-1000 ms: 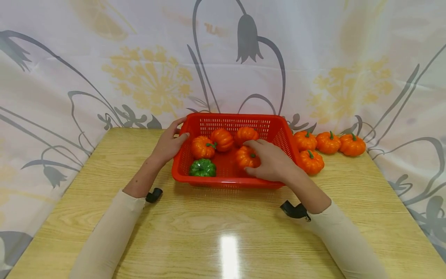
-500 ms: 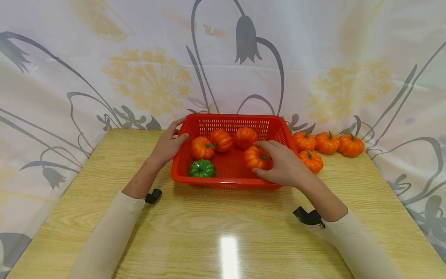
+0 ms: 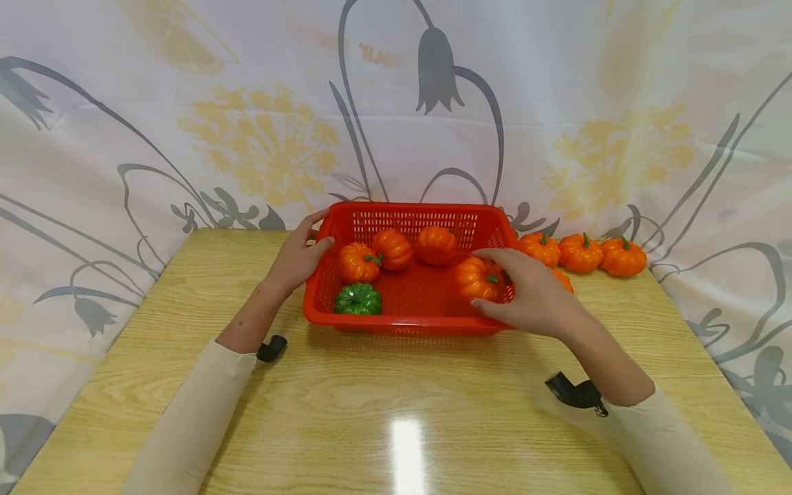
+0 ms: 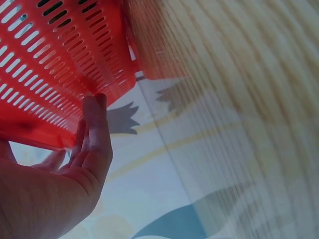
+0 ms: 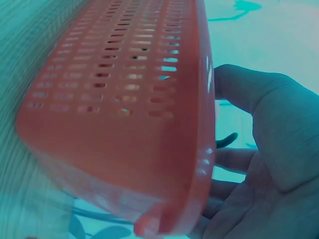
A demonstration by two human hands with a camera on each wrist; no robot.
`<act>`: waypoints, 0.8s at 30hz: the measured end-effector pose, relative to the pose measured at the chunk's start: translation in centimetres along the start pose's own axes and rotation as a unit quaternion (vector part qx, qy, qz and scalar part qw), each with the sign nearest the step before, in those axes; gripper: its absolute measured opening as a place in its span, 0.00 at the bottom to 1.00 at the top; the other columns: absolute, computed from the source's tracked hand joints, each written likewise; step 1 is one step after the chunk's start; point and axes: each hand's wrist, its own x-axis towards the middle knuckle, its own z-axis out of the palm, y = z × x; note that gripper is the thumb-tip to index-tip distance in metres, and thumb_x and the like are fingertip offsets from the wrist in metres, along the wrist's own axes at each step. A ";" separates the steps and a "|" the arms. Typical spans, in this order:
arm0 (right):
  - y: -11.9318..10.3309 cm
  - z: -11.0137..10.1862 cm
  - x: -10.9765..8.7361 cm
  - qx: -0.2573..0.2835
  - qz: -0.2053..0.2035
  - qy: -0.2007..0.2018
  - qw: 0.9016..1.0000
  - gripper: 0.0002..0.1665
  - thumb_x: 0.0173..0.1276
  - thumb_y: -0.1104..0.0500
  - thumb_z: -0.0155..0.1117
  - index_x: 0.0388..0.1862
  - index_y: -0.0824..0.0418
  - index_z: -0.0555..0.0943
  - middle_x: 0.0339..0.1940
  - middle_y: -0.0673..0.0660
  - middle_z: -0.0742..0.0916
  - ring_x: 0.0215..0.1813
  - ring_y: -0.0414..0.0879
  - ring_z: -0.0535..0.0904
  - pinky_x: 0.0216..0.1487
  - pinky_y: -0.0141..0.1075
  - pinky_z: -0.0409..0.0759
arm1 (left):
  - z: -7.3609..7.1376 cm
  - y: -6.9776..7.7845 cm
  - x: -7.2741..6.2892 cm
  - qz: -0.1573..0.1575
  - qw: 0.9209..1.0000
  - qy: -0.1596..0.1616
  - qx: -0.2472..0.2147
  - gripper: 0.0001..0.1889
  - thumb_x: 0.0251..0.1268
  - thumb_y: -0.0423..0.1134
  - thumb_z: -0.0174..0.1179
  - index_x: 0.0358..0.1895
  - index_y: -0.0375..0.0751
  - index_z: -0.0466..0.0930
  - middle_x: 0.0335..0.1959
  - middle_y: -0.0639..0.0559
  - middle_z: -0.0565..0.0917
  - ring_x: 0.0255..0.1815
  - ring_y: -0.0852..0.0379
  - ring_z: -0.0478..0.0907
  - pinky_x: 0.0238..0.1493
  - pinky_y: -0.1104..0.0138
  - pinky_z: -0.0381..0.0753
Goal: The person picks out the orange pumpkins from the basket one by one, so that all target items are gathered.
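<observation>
A red plastic basket (image 3: 408, 322) with slotted walls stands on the table. My left hand (image 3: 300, 253) holds its left end; in the left wrist view the fingers (image 4: 94, 134) lie along the outer wall. Near the basket's right end my right hand (image 3: 526, 289) grips an orange toy pumpkin (image 3: 475, 279) with a green stem, thumb on the near side and fingers on the far side. In the right wrist view the basket wall hides that pumpkin except for its stem (image 5: 227, 140). Three more orange pumpkins (image 3: 436, 245) and a green pumpkin (image 3: 359, 300) sit in the basket.
Several orange pumpkins (image 3: 580, 253) stand on the table right of the basket, one of them partly behind my right hand. A patterned cloth (image 3: 260, 137) hangs behind the wooden table (image 3: 346, 412). Black wrist mounts (image 3: 575, 392) stick out under the sleeves.
My right hand has moved right across the basket, carrying the orange pumpkin from the middle toward the right end. The left hand has stayed on the basket's left end.
</observation>
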 end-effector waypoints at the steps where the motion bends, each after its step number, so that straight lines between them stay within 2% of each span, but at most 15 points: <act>1: 0.1 -0.1 -0.1 0.002 0.000 0.002 1.000 0.42 0.64 0.51 0.81 0.74 0.59 0.75 0.67 0.58 0.83 0.58 0.55 0.80 0.60 0.54 0.81 | 0.0 0.0 0.0 -0.001 1.000 -0.001 -0.001 0.33 0.84 0.43 0.50 0.87 0.53 0.54 0.63 0.32 0.77 0.55 0.36 0.84 0.52 0.50 0.90; 6: 0.2 -0.8 -0.8 0.018 -0.001 0.006 1.000 0.41 0.64 0.50 0.81 0.74 0.58 0.76 0.65 0.57 0.84 0.59 0.55 0.81 0.62 0.56 0.80 | 0.0 0.1 -0.1 -0.001 1.000 -0.002 -0.003 0.33 0.84 0.44 0.50 0.87 0.54 0.54 0.64 0.32 0.77 0.56 0.36 0.84 0.53 0.49 0.90; 13: -0.1 -2.0 -1.6 0.033 0.004 0.010 0.999 0.40 0.65 0.50 0.80 0.74 0.57 0.77 0.60 0.56 0.86 0.54 0.53 0.83 0.58 0.53 0.83 | 0.0 -0.1 0.0 -0.004 1.000 0.001 -0.004 0.33 0.84 0.42 0.51 0.87 0.54 0.55 0.63 0.32 0.77 0.55 0.35 0.84 0.52 0.48 0.90; 24: -0.1 -3.2 -3.2 0.040 0.036 0.016 0.998 0.40 0.67 0.48 0.79 0.75 0.53 0.75 0.61 0.57 0.84 0.56 0.57 0.86 0.62 0.57 0.82 | 0.0 -0.1 0.0 -0.002 1.000 0.002 -0.001 0.33 0.84 0.43 0.51 0.87 0.55 0.55 0.63 0.32 0.77 0.54 0.36 0.84 0.50 0.51 0.91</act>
